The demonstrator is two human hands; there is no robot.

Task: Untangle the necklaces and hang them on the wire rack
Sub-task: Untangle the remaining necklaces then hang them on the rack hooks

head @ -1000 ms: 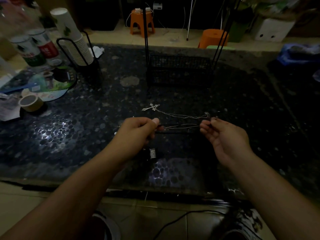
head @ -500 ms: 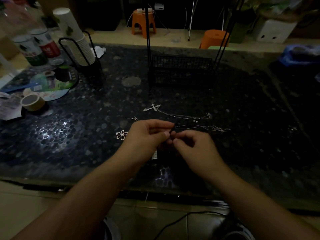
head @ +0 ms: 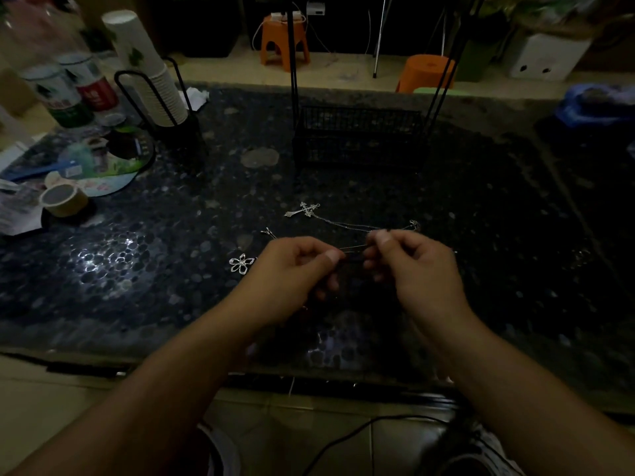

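Thin silver necklaces lie tangled on the dark pebble-patterned table. A cross pendant sits behind my hands, its chain running right. A flower pendant lies just left of my left hand. My left hand pinches a thin necklace cord between thumb and forefinger. My right hand pinches the same cord a short way to the right; a fine strand spans the gap. The black wire rack stands at the back centre, its uprights rising out of view.
A cup holder with stacked paper cups and cans stand at the back left. A tape roll and papers lie at the left edge. Orange stools stand on the floor beyond. A cable runs below the table's near edge.
My right hand came in from the right to meet my left hand, then drew slightly apart again. Both hands now pinch the cord closer together than a second ago.
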